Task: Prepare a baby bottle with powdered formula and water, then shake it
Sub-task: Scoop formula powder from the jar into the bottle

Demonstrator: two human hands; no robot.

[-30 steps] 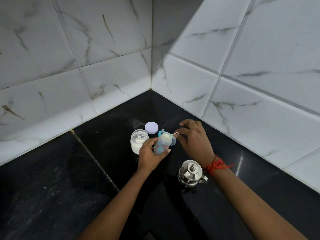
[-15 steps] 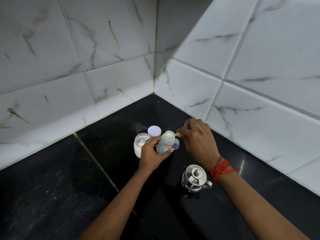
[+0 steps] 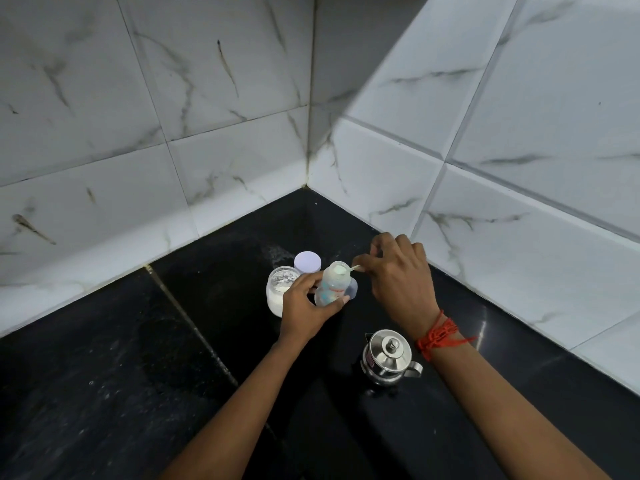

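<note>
Scooping formula into a hand-held baby bottle at the tabletop's back corner.

Nearest, a steel kettle (image 3: 388, 355); beyond it the left hand (image 3: 306, 306) wraps the light, slick plastic baby bottle (image 3: 331, 284) mid-body, mouth tilted up-right. The right hand (image 3: 401, 275) pinches a scoop (image 3: 348, 269) over it. Farther stand the powder jar (image 3: 281, 289) and lid (image 3: 307, 262).

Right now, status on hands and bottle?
Left hand gripping baby bottle, tilted, open top. Right hand pinching scoop at bottle mouth. Open formula jar beside; steel kettle lidded, clear of hands.
</note>
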